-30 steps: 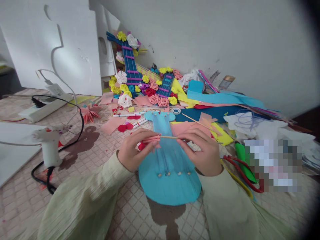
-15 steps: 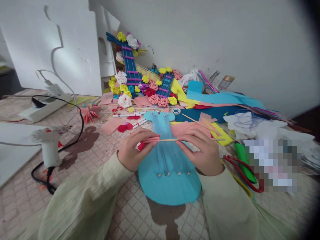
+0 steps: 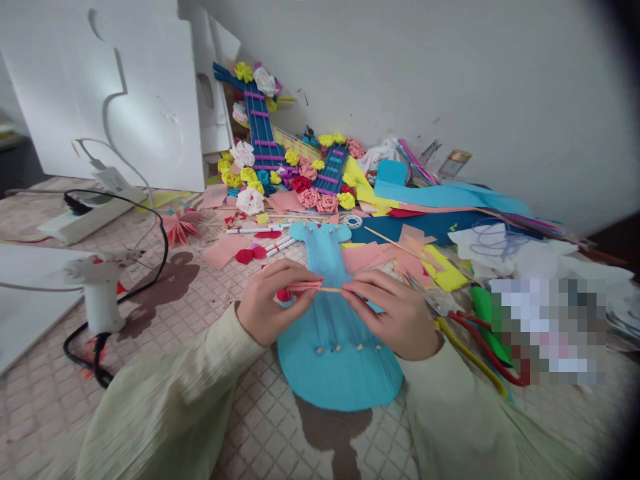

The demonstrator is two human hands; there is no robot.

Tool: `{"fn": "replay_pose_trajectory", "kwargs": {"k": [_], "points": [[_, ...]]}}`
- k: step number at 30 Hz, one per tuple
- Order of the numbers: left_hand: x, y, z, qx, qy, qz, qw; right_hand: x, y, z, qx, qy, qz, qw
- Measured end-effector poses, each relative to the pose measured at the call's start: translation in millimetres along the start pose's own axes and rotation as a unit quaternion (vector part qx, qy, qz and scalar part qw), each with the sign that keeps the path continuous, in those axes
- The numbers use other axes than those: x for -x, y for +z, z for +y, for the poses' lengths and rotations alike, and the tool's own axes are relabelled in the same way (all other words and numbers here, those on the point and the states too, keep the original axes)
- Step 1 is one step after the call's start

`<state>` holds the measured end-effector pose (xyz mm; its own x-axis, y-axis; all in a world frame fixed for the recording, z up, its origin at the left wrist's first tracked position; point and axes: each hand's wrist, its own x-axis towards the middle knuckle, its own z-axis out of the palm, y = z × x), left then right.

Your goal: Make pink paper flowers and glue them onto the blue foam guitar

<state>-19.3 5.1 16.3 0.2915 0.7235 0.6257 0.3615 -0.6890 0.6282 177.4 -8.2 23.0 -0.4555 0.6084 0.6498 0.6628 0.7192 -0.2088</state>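
Between the fingertips of my left hand [image 3: 275,300] is a small folded piece of pink paper [image 3: 306,285]. A thin wooden stick [image 3: 331,289] runs from that paper to my right hand [image 3: 393,310], whose fingers pinch it. Both hands are closed and held above a light blue paper guitar [image 3: 340,383]. Thin strings [image 3: 325,320] stretch along the guitar's neck and body to several small pegs. My palms hide part of the stick and of the pink paper.
At left stands a white glue gun [image 3: 100,293] with a black cord, near a power strip [image 3: 90,213]. Paper flowers [image 3: 250,200] and dark blue guitar necks [image 3: 265,127] lie at the back. Red-handled scissors [image 3: 493,347] rest at right beside pink paper scraps [image 3: 367,257].
My right hand has moved left and slightly down, closer to my left hand. Less of the stick shows between them, and its far end no longer shows past my right hand.
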Motion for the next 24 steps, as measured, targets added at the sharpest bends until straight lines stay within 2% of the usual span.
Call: {"fn": "replay_pose_trajectory", "kwargs": {"k": [6, 12, 18, 24], "points": [[1.0, -1.2, 3.3, 0.003, 0.001, -0.001, 1.0, 1.4, 2.0, -3.8, -0.031, 0.012, 0.001, 0.999], [1.2, -1.2, 3.2, 0.012, -0.027, 0.008, 1.0, 0.0, 3.6, -5.4, -0.079, 0.042, 0.021, 0.996], [5.8, -0.4, 0.9, 0.063, -0.063, 0.031, 0.996, -2.7, 4.8, -10.3, -0.133, 0.088, 0.042, 0.986], [9.2, -1.4, 5.0, 0.117, -0.098, 0.029, 0.988, -2.4, 6.1, -8.4, -0.164, 0.134, 0.055, 0.976]]}}
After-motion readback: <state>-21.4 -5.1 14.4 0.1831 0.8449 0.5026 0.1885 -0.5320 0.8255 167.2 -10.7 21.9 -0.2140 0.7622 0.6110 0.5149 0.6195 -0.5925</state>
